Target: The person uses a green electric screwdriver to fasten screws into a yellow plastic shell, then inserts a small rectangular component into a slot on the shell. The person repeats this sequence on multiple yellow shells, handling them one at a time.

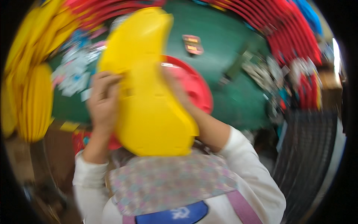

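A large curved yellow plastic panel [148, 92] is held up before me, blurred by motion. My left hand [105, 95] grips its left edge, fingers bent over the rim. Along the opposite edge lies my right hand [174, 84], its fingers partly hidden behind the panel. Beneath the panel, a red round plastic piece [200, 84] rests on the green table [223, 109]; much of it is covered. Beyond it lies a small pink and dark object [193, 44] with bright yellow patches.
Stacked yellow panels [30, 84] line the left side. A pile of small white pieces [74, 72] lies near them. Red stacked parts [291, 30] curve along the far right. Grey-white gloves or cloth [257, 70] and a dark ribbed crate or mat [307, 151] are at right.
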`<state>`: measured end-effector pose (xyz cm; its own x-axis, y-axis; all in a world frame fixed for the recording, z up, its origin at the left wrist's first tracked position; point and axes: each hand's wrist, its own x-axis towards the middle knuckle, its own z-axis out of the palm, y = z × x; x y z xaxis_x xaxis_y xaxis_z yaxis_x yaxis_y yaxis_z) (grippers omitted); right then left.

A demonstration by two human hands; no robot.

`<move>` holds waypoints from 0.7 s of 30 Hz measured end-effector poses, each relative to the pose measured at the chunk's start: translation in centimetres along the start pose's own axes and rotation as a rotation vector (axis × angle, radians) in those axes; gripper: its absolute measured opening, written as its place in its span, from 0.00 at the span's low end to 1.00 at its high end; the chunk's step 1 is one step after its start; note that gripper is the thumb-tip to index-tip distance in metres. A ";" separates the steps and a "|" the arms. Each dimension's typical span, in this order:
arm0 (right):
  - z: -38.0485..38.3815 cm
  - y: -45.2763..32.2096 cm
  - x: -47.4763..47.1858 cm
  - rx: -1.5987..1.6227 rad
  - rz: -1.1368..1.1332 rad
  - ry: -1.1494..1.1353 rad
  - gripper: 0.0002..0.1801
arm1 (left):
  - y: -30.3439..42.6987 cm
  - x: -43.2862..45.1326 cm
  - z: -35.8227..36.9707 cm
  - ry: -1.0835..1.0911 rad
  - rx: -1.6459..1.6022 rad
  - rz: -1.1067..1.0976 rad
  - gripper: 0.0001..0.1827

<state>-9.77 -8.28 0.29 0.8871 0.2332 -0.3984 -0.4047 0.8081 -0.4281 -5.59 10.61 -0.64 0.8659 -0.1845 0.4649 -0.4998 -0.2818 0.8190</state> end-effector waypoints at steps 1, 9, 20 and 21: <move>0.5 -0.2 -0.4 -0.108 -0.102 0.092 0.27 | -1.0 0.0 -0.3 -0.020 0.066 0.061 0.06; -8.8 -6.5 -9.9 -1.786 -1.346 0.491 0.13 | -2.5 -1.4 -0.1 -0.260 0.010 0.019 0.06; -25.4 -13.3 -19.3 -2.007 -0.719 1.405 0.20 | -2.4 -0.9 0.1 -0.307 0.170 0.066 0.10; -26.1 -13.3 -18.8 -2.010 -0.789 1.394 0.21 | -2.7 -0.7 -0.2 -0.310 0.204 0.088 0.10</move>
<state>-26.91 -37.51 -7.70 0.6689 -0.6182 0.4127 -0.5862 -0.7801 -0.2185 -4.84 11.65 -3.06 0.7878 -0.4839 0.3810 -0.5928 -0.4280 0.6822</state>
